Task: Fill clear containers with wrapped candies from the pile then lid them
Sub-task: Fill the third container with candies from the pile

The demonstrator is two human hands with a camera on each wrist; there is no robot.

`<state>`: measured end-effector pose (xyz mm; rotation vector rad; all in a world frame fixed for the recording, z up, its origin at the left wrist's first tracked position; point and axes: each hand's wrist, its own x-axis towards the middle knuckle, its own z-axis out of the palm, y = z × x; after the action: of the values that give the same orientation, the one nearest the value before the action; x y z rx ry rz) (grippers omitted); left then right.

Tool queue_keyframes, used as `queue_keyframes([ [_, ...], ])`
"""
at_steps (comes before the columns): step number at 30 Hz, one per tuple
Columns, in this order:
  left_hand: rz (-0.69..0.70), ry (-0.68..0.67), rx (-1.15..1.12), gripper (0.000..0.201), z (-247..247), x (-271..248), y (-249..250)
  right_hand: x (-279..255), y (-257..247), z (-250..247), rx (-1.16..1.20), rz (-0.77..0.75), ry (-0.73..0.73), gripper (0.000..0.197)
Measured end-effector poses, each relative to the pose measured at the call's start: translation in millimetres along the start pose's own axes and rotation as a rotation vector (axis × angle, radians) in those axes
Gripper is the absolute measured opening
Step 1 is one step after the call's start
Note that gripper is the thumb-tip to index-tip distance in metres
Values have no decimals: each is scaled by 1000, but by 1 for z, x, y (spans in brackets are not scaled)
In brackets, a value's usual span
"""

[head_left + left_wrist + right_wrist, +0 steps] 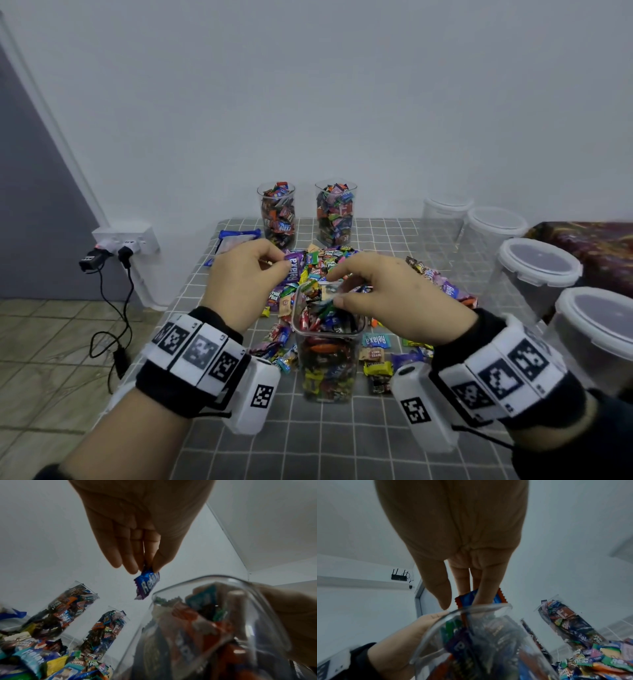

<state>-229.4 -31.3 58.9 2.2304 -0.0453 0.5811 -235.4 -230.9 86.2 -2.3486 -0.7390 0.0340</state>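
Wrapped candies nearly fill the near container (pixel 325 349) on the table (pixel 342 445), where the right hand (pixel 387 298) pinches one (pixel 496 598) over its mouth and the left hand (pixel 243 274) pinches a purple one (pixel 294 269) beside it, apparently next to drop.

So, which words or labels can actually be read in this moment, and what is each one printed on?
"Relaxa": purple candy pinched by the left hand.
"Relaxa": teal candy lying on the table beside the near container.
"Relaxa": wrapper inside the back left container.
"Fruit Plus": wrapper in the pile.
Other wrappers: too small or blurred.
Wristband squares: coded patterns, not words.
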Motion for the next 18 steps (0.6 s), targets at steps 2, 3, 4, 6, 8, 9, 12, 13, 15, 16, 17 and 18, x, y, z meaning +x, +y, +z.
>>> queue_keyframes([
  [2, 4, -2, -8, 19, 0, 0, 1, -1, 1, 1, 78, 19, 20, 26],
  [3, 9, -5, -11, 18, 0, 0, 1, -1, 2, 1, 145, 36, 49, 24],
  [4, 14, -9, -14, 17, 0, 0, 2, -3, 4, 1, 225, 55, 86, 22],
  [6, 20, -17, -35, 18, 0, -1, 3, -5, 9, 0, 330, 75, 167, 23],
  [8, 27, -29, -65, 20, -2, -1, 6, -7, 19, 1, 317, 86, 208, 25],
  [9, 33, -40, -80, 20, -2, -2, 7, -9, 24, 3, 306, 99, 207, 26],
  [12, 51, -86, -116, 19, -2, -3, 13, -14, 35, 5, 369, 160, 77, 54],
  [13, 52, -102, -134, 19, -1, -3, 13, -16, 38, 5, 380, 172, -8, 70],
  [15, 52, -139, -174, 16, 1, -3, 15, -17, 43, 8, 391, 193, -164, 93],
  [16, 52, -156, -190, 16, 2, -2, 16, -17, 45, 10, 405, 201, -212, 99],
  [17, 52, -169, -203, 15, 3, -2, 16, -17, 47, 13, 426, 204, -241, 103],
  [18, 50, -180, -212, 15, 4, -2, 17, -16, 49, 17, 448, 202, -256, 105],
])
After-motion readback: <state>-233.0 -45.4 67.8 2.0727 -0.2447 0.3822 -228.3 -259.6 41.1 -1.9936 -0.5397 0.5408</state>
